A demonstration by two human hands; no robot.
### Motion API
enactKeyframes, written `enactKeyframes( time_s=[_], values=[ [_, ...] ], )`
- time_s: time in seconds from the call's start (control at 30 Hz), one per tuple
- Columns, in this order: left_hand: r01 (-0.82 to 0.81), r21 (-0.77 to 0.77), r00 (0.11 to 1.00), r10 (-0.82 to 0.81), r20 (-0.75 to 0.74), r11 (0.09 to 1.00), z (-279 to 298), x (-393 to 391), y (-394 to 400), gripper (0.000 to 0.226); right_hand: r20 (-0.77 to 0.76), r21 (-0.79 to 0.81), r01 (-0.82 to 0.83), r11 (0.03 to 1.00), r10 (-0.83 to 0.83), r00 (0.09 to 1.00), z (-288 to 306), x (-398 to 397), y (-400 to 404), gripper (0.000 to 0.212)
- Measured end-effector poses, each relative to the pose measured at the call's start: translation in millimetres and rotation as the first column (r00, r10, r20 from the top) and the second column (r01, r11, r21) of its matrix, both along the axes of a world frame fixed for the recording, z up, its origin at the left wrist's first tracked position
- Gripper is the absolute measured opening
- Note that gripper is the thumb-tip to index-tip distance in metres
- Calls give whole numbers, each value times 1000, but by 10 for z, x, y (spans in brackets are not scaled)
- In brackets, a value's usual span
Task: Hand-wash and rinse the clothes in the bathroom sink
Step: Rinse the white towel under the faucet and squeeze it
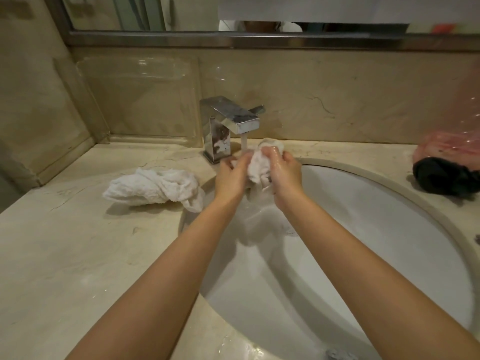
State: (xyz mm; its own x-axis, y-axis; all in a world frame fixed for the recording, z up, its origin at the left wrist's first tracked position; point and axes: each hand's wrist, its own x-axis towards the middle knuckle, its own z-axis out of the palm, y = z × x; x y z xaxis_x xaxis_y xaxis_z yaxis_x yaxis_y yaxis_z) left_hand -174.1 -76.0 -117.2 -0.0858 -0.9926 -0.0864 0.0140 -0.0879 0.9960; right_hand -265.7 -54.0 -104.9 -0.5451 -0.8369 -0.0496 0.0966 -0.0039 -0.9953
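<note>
White wet cloth (255,165), small and bunched up, is held between both hands directly under the faucet (235,120), so that the running water (244,142) falls on it and drains down into the sink (363,203) and not on the counter (78,255). The left hand (231,175) grips the cloth from its left side w/ fingers curled around it, and the right hand (284,171) grips it from the right side in the same way; I think the two hands are close together bc the cloth is being rubbed or squeezed against itself under the stream. Both forearms reach over the basin, which keeps the drips inside it. A second white cloth (153,189) lies crumpled on the counter just beside the sink rim, to the left, apart from the hands; probably it is put aside there either as finished or as waiting, I cannot tell which. On the far right a black garment (444,180) rests on the counter next to a pink plastic bag (446,146), well apart from the water, so prob. it is not yet washed
</note>
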Motion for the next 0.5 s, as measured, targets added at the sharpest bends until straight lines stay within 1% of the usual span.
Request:
enactKeyframes(
  time_s=[0.03, 0.07, 0.1, 0.13, 0.17, 0.2, 0.23, 0.27, 0.33, 0.37, 0.4, 0.43, 0.5],
  values=[
    [94, 106, 993, -100, 54, 990, -3, 11, 25, 63, 13, -12, 49, 999, -49, 999, -2, -23, 0, 10],
    [198, 246, 976, -213, 34, 949, 10, 29, 54, 66, 11, -27, 74, 997, -73, 997, -7, -49, 4, 11],
    [296, 362, 954, -292, -67, 884, 31, 40, 83, 68, -1, -40, 84, 996, -84, 996, -11, -62, 9, 12],
    [377, 426, 925, -313, -213, 823, 50, 40, 91, 71, -19, -46, 86, 995, -87, 996, -11, -63, 17, 12],
    [433, 443, 887, -283, -365, 785, 67, 42, 89, 71, -34, -46, 81, 996, -82, 996, -29, -56, 19, 13],
    [445, 438, 850, -216, -480, 781, 66, 36, 68, 70, -47, -47, 65, 997, -67, 997, -51, -39, 21, 13],
    [424, 431, 822, -140, -552, 797, 58, 32, 37, 67, -73, -42, 45, 998, -48, 996, -74, -15, 26, 14],
    [380, 429, 810, -71, -582, 819, 52, 32, 16, 65, -109, -35, 22, 999, -26, 994, -94, 12, 36, 15],
    [298, 440, 802, 28, -596, 847, 37, 40, -22, 62, -152, -24, -27, 999, 23, 988, -112, 68, 58, 17],
    [282, 434, 787, 52, -615, 856, 18, 39, -36, 63, -130, -11, -40, 999, 39, 991, -110, 95, 68, 18],
    [256, 434, 781, 79, -619, 864, 16, 32, -23, 63, -69, 13, -48, 999, 49, 996, -119, 114, 59, 19],
    [213, 426, 789, 102, -606, 879, 20, 21, -12, 64, 25, 43, -55, 998, 54, 998, -134, 128, 40, 20],
    [61, 336, 856, 124, -501, 940, -10, 3, -44, 63, 188, 101, -34, 994, 14, 982, -150, 164, 8, 23]
  ],
)
